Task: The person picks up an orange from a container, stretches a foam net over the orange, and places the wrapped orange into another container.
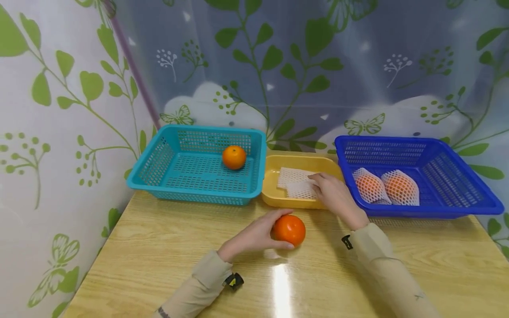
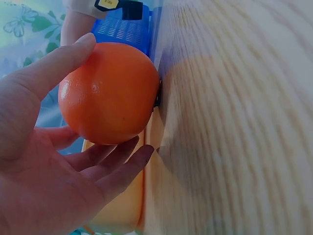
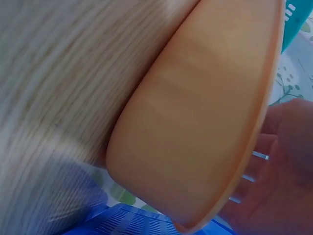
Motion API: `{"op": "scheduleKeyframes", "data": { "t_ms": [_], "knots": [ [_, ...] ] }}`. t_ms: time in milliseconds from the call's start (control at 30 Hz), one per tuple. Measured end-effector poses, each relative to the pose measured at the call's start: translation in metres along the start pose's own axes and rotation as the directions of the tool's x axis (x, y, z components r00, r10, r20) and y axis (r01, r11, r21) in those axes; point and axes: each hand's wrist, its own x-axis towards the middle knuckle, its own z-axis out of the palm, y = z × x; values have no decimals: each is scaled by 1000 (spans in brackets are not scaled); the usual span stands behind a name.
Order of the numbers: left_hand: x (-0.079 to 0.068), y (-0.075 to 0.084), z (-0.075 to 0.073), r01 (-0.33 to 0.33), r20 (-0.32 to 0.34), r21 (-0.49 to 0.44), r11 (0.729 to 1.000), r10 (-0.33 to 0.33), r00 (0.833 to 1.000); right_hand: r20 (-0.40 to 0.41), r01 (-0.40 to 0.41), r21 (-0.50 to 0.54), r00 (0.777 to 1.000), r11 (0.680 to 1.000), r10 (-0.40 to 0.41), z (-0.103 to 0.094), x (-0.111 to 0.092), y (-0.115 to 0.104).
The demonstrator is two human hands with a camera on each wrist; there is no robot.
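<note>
An orange (image 1: 290,230) stands on the wooden table, and my left hand (image 1: 262,232) holds it from the left side. In the left wrist view the thumb lies on one side of the orange (image 2: 110,93) and the fingers curve around the other. My right hand (image 1: 333,194) reaches over the near right rim of a yellow tray (image 1: 274,201). Its fingertips are at the white foam nets (image 1: 300,190) lying flat inside. In the right wrist view the tray wall (image 3: 190,112) hides the fingertips of the right hand (image 3: 279,171).
Left of the tray, a teal basket (image 1: 199,196) contains one bare orange (image 1: 234,157). On the right, a blue basket (image 1: 437,211) holds two fruits in foam nets (image 1: 399,187). A patterned curtain (image 1: 254,66) hangs behind the table (image 1: 151,256).
</note>
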Motion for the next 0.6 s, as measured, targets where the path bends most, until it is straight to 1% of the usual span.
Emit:
{"op": "scheduleKeyframes", "data": {
  "t_ms": [133, 200, 267, 333, 433, 500, 600],
  "knots": [
    [-1, 3, 0, 1, 5, -10, 1000, -1, 1000, 51, -26, -9, 998, 1000, 26, 0, 0, 3],
    [-1, 4, 0, 2, 2, -12, 1000, -2, 1000, 40, -38, 0, 998, 999, 38, -2, -1, 1],
    [-1, 4, 0, 2, 0, -8, 1000, -2, 1000, -3, -39, 11, 999, 999, 39, -5, -2, -1],
    [0, 3, 0, -3, -1, 1, 1000, 3, 1000, -65, -27, 17, 997, 999, 28, -8, -3, -3],
    [-1, 4, 0, -10, 0, 3, 1000, 10, 1000, -163, -13, 56, 986, 998, 22, -15, -4, -6],
    [-1, 4, 1, -12, 0, -1, 1000, 12, 1000, -211, -18, 126, 976, 992, 45, -19, -5, -8],
    [-2, 4, 1, -9, -1, -5, 1000, 9, 1000, -253, -35, 280, 961, 959, 109, -25, -6, -11]
  ]
}}
